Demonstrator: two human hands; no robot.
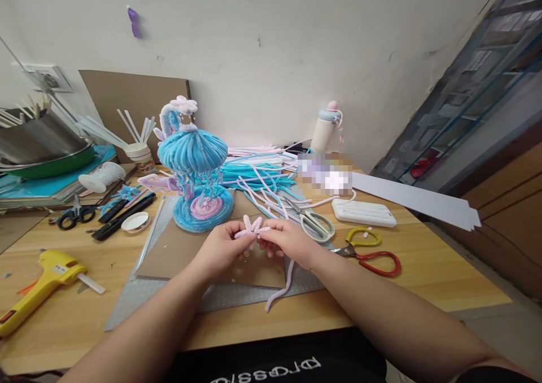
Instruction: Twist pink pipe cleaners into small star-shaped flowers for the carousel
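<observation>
Between my two hands is a small pale pink pipe-cleaner shape (253,225) with several looped petals. My left hand (224,242) pinches its left side between thumb and fingers. From the right, my right hand (284,239) grips the other side of it. A loose pink pipe-cleaner tail (289,278) hangs below my right hand and ends near the table's front. Just behind my left hand stands a blue pipe-cleaner jellyfish-like piece (193,152) on a round coiled base (203,209). Brown cardboard (169,253) lies under the hands on a grey cutting mat (122,298).
A yellow glue gun (55,276) lies at left, near black-handled scissors (76,214). At right are grey-handled scissors (317,226), red-and-yellow scissors (376,259) and a white power bank (364,212). Blue and pink pipe cleaners (258,174) are piled behind; a bottle (325,129) stands by the wall.
</observation>
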